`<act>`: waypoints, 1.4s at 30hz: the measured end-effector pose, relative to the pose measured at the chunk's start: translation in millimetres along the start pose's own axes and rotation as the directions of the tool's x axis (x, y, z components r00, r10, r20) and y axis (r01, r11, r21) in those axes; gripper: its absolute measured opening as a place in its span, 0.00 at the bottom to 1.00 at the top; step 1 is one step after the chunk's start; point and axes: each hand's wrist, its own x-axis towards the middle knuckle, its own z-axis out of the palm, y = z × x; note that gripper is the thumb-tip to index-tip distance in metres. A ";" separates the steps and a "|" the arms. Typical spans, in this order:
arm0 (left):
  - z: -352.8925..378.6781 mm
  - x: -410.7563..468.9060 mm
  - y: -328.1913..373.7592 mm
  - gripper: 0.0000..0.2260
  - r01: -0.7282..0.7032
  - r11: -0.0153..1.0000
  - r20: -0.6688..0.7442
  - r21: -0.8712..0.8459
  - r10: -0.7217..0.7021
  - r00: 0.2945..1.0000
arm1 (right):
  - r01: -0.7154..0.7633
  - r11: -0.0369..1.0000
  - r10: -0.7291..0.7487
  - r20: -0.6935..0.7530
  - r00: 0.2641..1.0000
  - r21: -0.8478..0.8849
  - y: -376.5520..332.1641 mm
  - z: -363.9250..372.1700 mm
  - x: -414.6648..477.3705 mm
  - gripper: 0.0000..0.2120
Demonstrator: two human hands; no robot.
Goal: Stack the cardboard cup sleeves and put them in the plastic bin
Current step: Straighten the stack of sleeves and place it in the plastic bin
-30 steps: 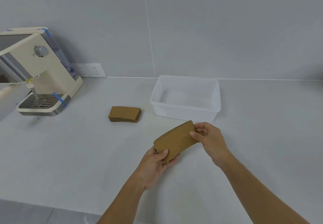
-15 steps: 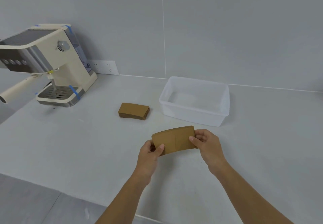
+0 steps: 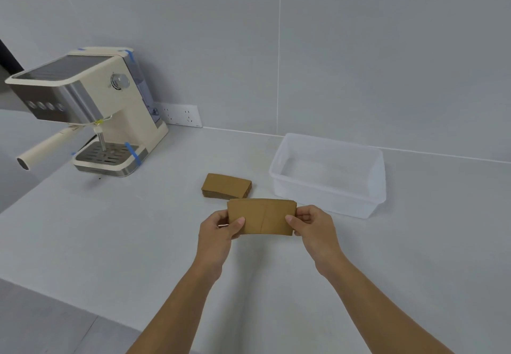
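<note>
A stack of brown cardboard cup sleeves (image 3: 262, 217) is held flat and level above the counter. My left hand (image 3: 218, 229) grips its left end, thumb on top. My right hand (image 3: 312, 226) grips its right end the same way. A second stack of sleeves (image 3: 226, 186) lies on the counter just behind the held one. The clear plastic bin (image 3: 356, 207) stands to the right of it, with nothing visible inside.
A cream espresso machine (image 3: 91, 110) with blue tape strips stands at the back left, its long handle sticking out to the left. A wall socket strip (image 3: 182, 116) sits behind it. The counter's front edge runs across the lower left.
The held stack has turned from tilted to level, and both hands have squared it up. My view has shifted, so the machine sits further in.
</note>
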 end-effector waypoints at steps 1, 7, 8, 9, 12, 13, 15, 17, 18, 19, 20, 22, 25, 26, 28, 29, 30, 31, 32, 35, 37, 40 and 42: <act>-3.1 4.8 2.5 0.10 -0.002 1.000 0.000 0.009 0.002 1.000 | -0.002 1.000 0.002 0.000 1.000 0.002 -3.4 4.7 2.6 0.03; -35.3 62.7 31.5 0.07 -0.009 0.999 -0.001 0.034 0.009 1.000 | -0.060 0.998 0.060 -0.011 0.998 0.037 -24.4 56.8 37.8 0.03; -37.4 68.3 35.3 0.07 -0.006 0.999 0.014 0.051 0.005 1.000 | -0.074 0.996 0.075 -0.026 0.997 0.049 -27.1 61.3 41.6 0.03; -37.2 73.9 39.2 0.06 0.007 0.998 0.027 0.063 -0.009 1.000 | -0.078 0.995 0.081 -0.035 0.996 0.064 -30.6 63.5 44.2 0.03; -38.0 92.7 48.2 0.06 0.033 0.994 0.012 0.108 -0.035 0.999 | -0.094 0.991 0.100 -0.058 0.993 0.097 -35.0 71.5 57.6 0.03; -40.6 102.9 51.5 0.07 0.047 0.990 0.010 0.129 -0.049 0.999 | -0.104 0.990 0.111 -0.065 0.992 0.098 -37.1 78.3 62.7 0.05; -45.6 123.3 58.0 0.08 0.073 0.984 0.008 0.164 -0.075 0.997 | -0.114 0.988 0.122 -0.073 0.990 0.104 -41.5 90.7 72.0 0.07; -49.1 138.1 61.8 0.08 0.088 0.978 0.025 0.190 -0.094 0.995 | -0.129 0.986 0.139 -0.085 0.987 0.110 -43.2 98.7 81.6 0.08; -50.7 144.6 62.0 0.08 0.099 0.974 0.034 0.205 -0.108 0.994 | -0.141 0.984 0.151 -0.090 0.984 0.110 -43.6 102.1 85.8 0.09; -52.4 151.3 61.9 0.08 0.112 0.969 0.038 0.222 -0.124 0.992 | -0.156 0.982 0.166 -0.095 0.982 0.103 -43.7 106.0 90.0 0.09; -54.2 156.7 61.1 0.09 0.124 0.964 0.040 0.236 -0.137 0.990 | -0.174 0.980 0.183 -0.098 0.978 0.097 -43.7 109.2 93.1 0.08; -57.7 167.2 57.9 0.09 0.151 0.954 0.047 0.258 -0.169 0.985 | -0.205 0.975 0.213 -0.100 0.972 0.079 -43.6 114.5 98.7 0.03; -61.2 176.3 53.7 0.09 0.187 0.948 0.065 0.257 -0.210 0.976 | -0.222 0.974 0.226 -0.090 0.970 0.051 -42.1 118.9 104.2 0.06; -62.1 178.5 51.9 0.09 0.200 0.946 0.071 0.254 -0.224 0.972 | -0.231 0.972 0.234 -0.086 0.968 0.046 -41.0 119.6 105.7 0.07; -62.9 182.8 48.4 0.09 0.220 0.940 0.077 0.261 -0.247 0.966 | -0.255 0.967 0.257 -0.089 0.962 0.028 -38.1 121.6 108.6 0.07; -62.8 184.9 46.1 0.10 0.227 0.938 0.077 0.263 -0.255 0.964 | -0.267 0.963 0.268 -0.094 0.959 0.020 -36.9 122.9 109.9 0.07; -62.8 187.4 43.5 0.10 0.238 0.934 0.073 0.267 -0.266 0.961 | -0.277 0.961 0.276 -0.096 0.956 0.010 -35.2 124.6 111.2 0.07; -62.7 189.0 41.5 0.11 0.249 0.930 0.069 0.272 -0.277 0.958 | -0.280 0.960 0.279 -0.097 0.955 0.003 -34.1 126.0 111.7 0.07; -62.9 190.7 39.1 0.11 0.259 0.926 0.070 0.275 -0.288 0.955 | -0.284 0.959 0.282 -0.097 0.954 -0.002 -32.5 127.3 112.7 0.07; -64.0 193.3 32.2 0.13 0.279 0.918 0.073 0.282 -0.311 0.948 | -0.297 0.955 0.295 -0.100 0.950 -0.013 -29.6 129.0 114.0 0.07; -64.6 194.2 28.5 0.13 0.270 0.918 0.078 0.290 -0.304 0.949 | -0.305 0.952 0.302 -0.100 0.948 -0.016 -28.4 129.2 114.5 0.07; -65.5 196.8 25.0 0.12 0.262 0.916 0.078 0.304 -0.298 0.951 | -0.315 0.949 0.311 -0.106 0.944 -0.019 -26.5 131.0 115.1 0.06; -66.0 198.3 23.9 0.13 0.265 0.911 0.070 0.316 -0.301 0.951 | -0.319 0.947 0.314 -0.119 0.942 -0.023 -25.9 132.7 115.4 0.04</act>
